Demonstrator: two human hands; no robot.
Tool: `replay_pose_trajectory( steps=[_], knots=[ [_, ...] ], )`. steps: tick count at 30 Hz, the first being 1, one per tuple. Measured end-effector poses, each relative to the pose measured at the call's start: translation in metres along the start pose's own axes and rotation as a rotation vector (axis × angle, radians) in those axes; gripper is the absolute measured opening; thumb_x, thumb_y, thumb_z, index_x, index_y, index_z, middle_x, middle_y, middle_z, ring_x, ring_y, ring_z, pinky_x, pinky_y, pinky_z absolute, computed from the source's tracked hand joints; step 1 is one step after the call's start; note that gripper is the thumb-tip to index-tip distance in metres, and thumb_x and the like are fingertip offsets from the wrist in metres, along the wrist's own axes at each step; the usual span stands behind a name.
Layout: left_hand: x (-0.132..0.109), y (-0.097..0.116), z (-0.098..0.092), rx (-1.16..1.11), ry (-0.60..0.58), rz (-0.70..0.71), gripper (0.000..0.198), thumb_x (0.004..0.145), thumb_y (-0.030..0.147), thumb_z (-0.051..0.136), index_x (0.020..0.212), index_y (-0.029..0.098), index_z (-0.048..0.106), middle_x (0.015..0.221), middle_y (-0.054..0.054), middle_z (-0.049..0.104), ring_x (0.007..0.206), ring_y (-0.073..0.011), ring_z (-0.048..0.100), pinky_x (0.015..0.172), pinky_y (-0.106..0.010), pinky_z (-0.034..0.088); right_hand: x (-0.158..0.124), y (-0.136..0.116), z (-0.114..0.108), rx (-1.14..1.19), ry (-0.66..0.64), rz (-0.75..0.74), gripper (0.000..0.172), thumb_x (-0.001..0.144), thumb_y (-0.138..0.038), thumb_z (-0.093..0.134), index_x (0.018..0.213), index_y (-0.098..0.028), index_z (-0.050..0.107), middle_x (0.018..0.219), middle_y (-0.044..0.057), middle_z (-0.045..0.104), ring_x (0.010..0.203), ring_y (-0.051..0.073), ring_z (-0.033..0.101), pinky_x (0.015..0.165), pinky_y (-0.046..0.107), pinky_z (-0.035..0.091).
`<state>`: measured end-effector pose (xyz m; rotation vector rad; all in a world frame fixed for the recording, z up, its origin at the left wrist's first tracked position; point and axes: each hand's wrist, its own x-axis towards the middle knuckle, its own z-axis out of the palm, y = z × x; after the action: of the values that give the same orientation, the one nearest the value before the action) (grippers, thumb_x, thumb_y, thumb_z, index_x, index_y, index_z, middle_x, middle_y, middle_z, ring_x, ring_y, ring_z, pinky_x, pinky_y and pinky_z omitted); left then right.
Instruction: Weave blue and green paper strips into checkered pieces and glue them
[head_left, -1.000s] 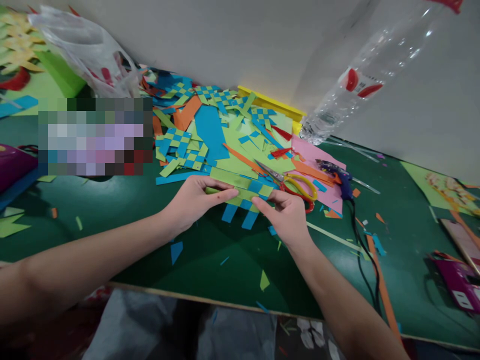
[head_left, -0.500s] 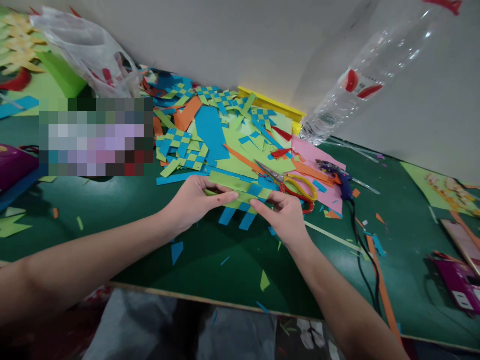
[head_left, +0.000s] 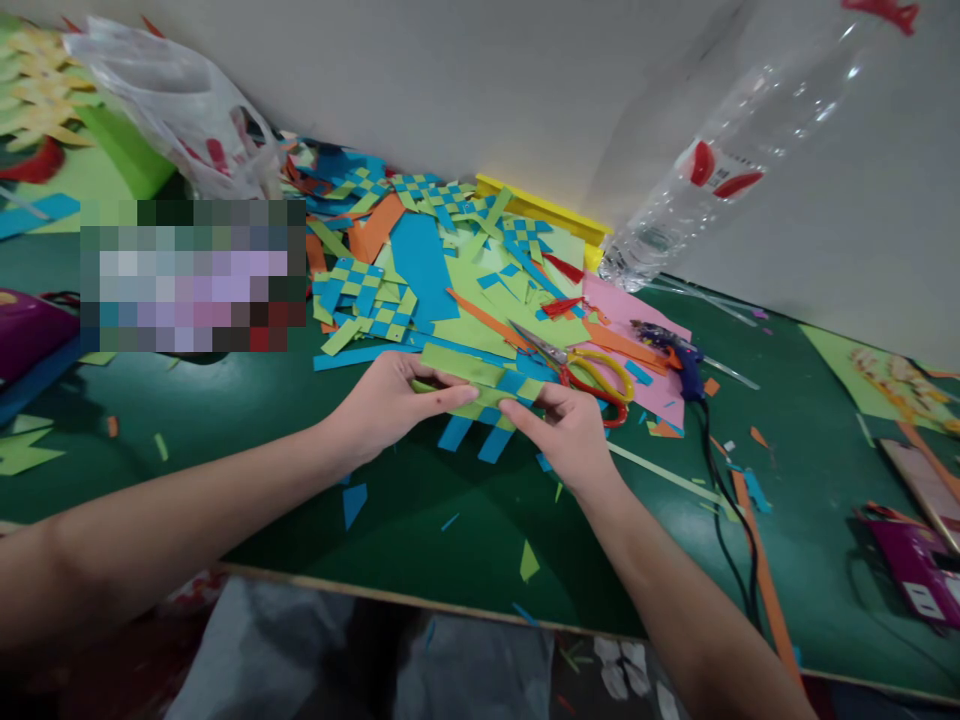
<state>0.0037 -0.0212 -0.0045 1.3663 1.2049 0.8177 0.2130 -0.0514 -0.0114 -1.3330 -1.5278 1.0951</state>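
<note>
A small woven paper mat [head_left: 491, 398] of green and blue strips lies at the front of the paper pile, its blue strip ends hanging toward me. My left hand [head_left: 394, 402] pinches its left edge, thumb on top, fingers closed on the green strips. My right hand [head_left: 570, 430] grips the right side, thumb and forefinger pressed on the weave. Both hands rest low over the green table [head_left: 420, 520].
Behind the hands lies a heap of cut paper and finished woven squares [head_left: 360, 285]. Red-and-yellow scissors [head_left: 592, 375] sit just right of the mat, then a blue glue gun [head_left: 679, 355] with its black cord. A clear plastic bottle [head_left: 720, 165] leans at the wall. A plastic bag [head_left: 176, 105] stands back left.
My right hand has slid slightly left along the mat, and the weave has tightened toward my left hand. The rest is still.
</note>
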Motion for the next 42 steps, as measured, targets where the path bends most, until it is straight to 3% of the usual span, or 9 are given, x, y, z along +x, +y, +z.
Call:
replay_pose_trajectory(
  steps=[4,7,11,16,22,30,37,40,42],
  knots=[
    [0.003,0.0,0.0,-0.042,0.004,0.013,0.027,0.068,0.046,0.078,0.08,0.022,0.078,0.086,-0.004,0.075,0.084,-0.0206,0.066,0.076,-0.027,0.05,-0.001,-0.003,0.0,-0.052,0.079,-0.035,0.025,0.077,-0.045,0.071,0.08,-0.02,0.073,0.074,0.0,0.07,0.071,0.017,0.063,0.069,0.031,0.051],
    [0.003,0.001,0.001,-0.199,0.1,0.12,0.031,0.078,0.044,0.071,0.1,0.022,0.072,0.104,-0.005,0.07,0.095,-0.0182,0.062,0.082,-0.025,0.048,-0.001,-0.007,-0.002,-0.2,0.296,-0.12,0.027,0.079,-0.045,0.069,0.068,-0.021,0.068,0.066,0.0,0.067,0.071,0.019,0.064,0.067,0.033,0.051],
    [0.001,0.004,0.001,-0.221,0.106,0.088,0.02,0.077,0.037,0.072,0.085,0.019,0.066,0.078,-0.001,0.061,0.071,-0.0119,0.055,0.064,-0.02,0.043,-0.002,-0.009,-0.012,-0.559,0.493,-0.418,0.021,0.084,-0.041,0.065,0.07,-0.026,0.068,0.073,0.002,0.071,0.081,0.023,0.066,0.092,0.045,0.046],
    [-0.006,0.01,0.008,-0.254,-0.284,-0.014,0.021,0.069,0.033,0.078,0.083,0.019,0.07,0.077,-0.003,0.066,0.071,-0.015,0.06,0.068,-0.024,0.047,-0.009,-0.004,-0.024,-0.832,0.257,-0.638,0.021,0.091,-0.031,0.058,0.107,-0.036,0.07,0.103,-0.001,0.075,0.092,0.021,0.069,0.097,0.045,0.037],
    [-0.006,0.002,0.014,-0.454,-0.377,0.008,0.031,0.074,0.043,0.075,0.093,0.018,0.074,0.096,-0.01,0.073,0.083,-0.0222,0.069,0.077,-0.034,0.056,-0.016,-0.005,-0.022,-1.055,0.168,-0.823,0.032,0.093,-0.021,0.055,0.119,-0.037,0.065,0.119,-0.005,0.068,0.086,0.017,0.069,0.077,0.036,0.039],
    [-0.005,-0.002,0.014,-0.512,-0.327,-0.096,0.025,0.075,0.033,0.077,0.097,0.021,0.075,0.105,-0.008,0.074,0.09,-0.0198,0.069,0.078,-0.029,0.057,-0.014,-0.005,-0.021,-1.046,0.123,-0.872,0.038,0.093,-0.018,0.055,0.126,-0.037,0.059,0.124,-0.005,0.066,0.097,0.016,0.068,0.08,0.035,0.04],
    [-0.002,-0.003,0.013,-0.503,-0.128,-0.145,0.023,0.07,0.033,0.08,0.086,0.017,0.075,0.091,-0.008,0.075,0.08,-0.019,0.068,0.071,-0.028,0.056,-0.012,-0.007,-0.017,-0.942,0.011,-0.86,0.038,0.093,-0.02,0.054,0.126,-0.04,0.057,0.124,-0.006,0.067,0.104,0.015,0.065,0.1,0.036,0.038],
    [0.005,-0.004,0.009,-0.52,-0.019,-0.156,0.022,0.069,0.033,0.08,0.08,0.016,0.073,0.084,-0.007,0.074,0.077,-0.0186,0.068,0.074,-0.03,0.056,-0.007,-0.002,-0.026,-0.96,0.157,-0.885,0.033,0.09,-0.024,0.056,0.119,-0.038,0.06,0.114,-0.004,0.072,0.097,0.016,0.066,0.099,0.038,0.038],
    [0.011,-0.004,0.004,-0.546,0.03,-0.13,0.021,0.072,0.03,0.078,0.084,0.015,0.072,0.088,-0.008,0.073,0.078,-0.0181,0.067,0.076,-0.032,0.056,0.002,0.002,-0.039,-0.999,0.376,-0.752,0.024,0.089,-0.026,0.053,0.111,-0.029,0.064,0.098,0.003,0.074,0.091,0.02,0.066,0.094,0.041,0.04]
  ],
)
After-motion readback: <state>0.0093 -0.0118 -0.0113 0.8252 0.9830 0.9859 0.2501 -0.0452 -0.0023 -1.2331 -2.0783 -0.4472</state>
